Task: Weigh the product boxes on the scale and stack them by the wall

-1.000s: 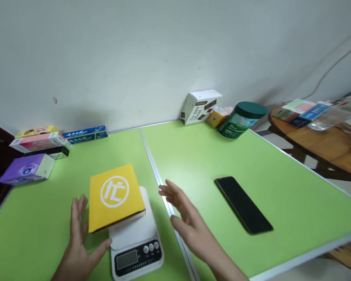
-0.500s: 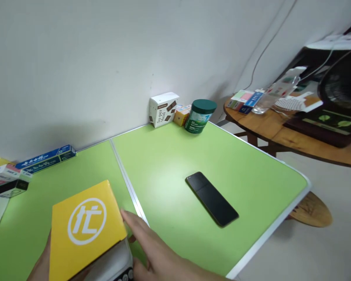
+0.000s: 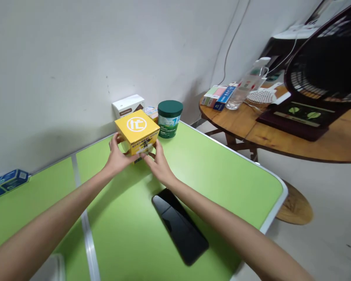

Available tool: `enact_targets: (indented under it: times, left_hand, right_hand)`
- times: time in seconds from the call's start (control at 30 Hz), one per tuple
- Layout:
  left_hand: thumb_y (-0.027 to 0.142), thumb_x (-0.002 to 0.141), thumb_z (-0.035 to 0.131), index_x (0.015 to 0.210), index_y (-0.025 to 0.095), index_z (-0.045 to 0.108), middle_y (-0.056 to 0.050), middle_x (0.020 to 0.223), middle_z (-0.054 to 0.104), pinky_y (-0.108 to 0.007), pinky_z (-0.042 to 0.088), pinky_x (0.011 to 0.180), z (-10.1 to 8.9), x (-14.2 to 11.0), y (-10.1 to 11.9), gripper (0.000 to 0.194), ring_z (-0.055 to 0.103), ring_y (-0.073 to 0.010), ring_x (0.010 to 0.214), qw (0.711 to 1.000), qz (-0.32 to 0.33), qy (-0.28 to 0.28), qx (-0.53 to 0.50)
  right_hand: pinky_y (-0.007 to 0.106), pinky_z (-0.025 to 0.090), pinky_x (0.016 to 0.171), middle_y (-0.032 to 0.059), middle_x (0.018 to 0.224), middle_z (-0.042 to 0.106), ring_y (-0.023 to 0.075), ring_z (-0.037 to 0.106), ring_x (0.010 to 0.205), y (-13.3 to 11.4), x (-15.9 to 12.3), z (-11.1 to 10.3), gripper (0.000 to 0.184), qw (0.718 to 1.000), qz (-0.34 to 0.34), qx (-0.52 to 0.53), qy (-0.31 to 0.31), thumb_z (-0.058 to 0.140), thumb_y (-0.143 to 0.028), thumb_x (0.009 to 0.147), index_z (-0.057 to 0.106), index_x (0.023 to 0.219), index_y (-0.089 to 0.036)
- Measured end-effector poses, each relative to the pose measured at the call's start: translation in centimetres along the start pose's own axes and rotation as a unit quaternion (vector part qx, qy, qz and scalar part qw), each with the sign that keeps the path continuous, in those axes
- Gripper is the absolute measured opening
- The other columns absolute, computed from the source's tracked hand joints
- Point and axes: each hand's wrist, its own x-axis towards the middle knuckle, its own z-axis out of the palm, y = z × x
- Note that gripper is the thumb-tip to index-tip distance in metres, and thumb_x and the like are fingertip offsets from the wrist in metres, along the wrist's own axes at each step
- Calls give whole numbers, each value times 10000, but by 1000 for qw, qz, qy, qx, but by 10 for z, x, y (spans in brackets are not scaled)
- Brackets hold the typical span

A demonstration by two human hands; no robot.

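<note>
Both my hands hold a yellow box (image 3: 138, 127) with a white round logo on its top, near the wall end of the green table. My left hand (image 3: 117, 156) grips its left side, and my right hand (image 3: 158, 162) grips the right side, thumbs close together at the front. Whether the box's base touches the table cannot be made out. Behind it stands a white box (image 3: 128, 104), partly covered. A green-lidded tub (image 3: 169, 119) is just to its right, with a small orange box (image 3: 152, 113) between. Below my right wrist lies a black phone (image 3: 179, 226).
A long blue box (image 3: 8, 184) lies at the left by the wall. On the right, a wooden table (image 3: 298, 146) bears a dark fan (image 3: 304, 113), a clear bottle (image 3: 242, 89) and small boxes (image 3: 218, 95). A metal seam (image 3: 89, 242) crosses the green table (image 3: 236, 183).
The yellow box has moved from close to me out toward the wall, in front of the white box, with both arms now stretched out. The view has shifted to the right.
</note>
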Motion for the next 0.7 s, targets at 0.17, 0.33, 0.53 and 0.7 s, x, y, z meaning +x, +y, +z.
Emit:
enact_targets:
  times: [0.17, 0.33, 0.53, 0.7]
  left_hand:
    - [140, 409, 843, 1267, 231, 365, -72, 1219, 374, -450, 291, 1134, 49, 72, -31, 986, 426, -282, 1267, 997, -20, 71, 15]
    - [103, 472, 827, 1340, 190, 326, -112, 1270, 340, -389, 314, 1130, 69, 99, -50, 1006, 433, -283, 1280, 995, -45, 83, 10]
    - [98, 678, 699, 1381, 260, 296, -130, 1332, 352, -421, 407, 1070, 93, 86, -87, 826, 459, -269, 1270, 994, 8, 100, 36]
    - [94, 719, 646, 1410, 273, 269, -129, 1344, 343, -385, 466, 1020, 101, 82, -103, 807, 438, -251, 1294, 995, 32, 91, 26]
  right_hand:
    - [499, 149, 1184, 194, 1580, 81, 276, 46, 1474, 39, 55, -4, 842, 996, 33, -82, 25, 530, -316, 830, 65, 1495, -92]
    - [481, 101, 1198, 173, 1596, 50, 259, 11, 1480, 63, 81, -6, 819, 993, 47, -109, -17, 502, -230, 809, 99, 1502, -62]
    - [427, 92, 1210, 95, 1611, -12, 223, -16, 1481, 88, 85, -1, 777, 992, 15, -125, -16, 443, -108, 769, 183, 1501, -98]
    - [430, 98, 1213, 60, 1614, -23, 221, -10, 1481, 96, 84, 0, 803, 993, 0, -115, -10, 436, -77, 751, 175, 1508, -139]
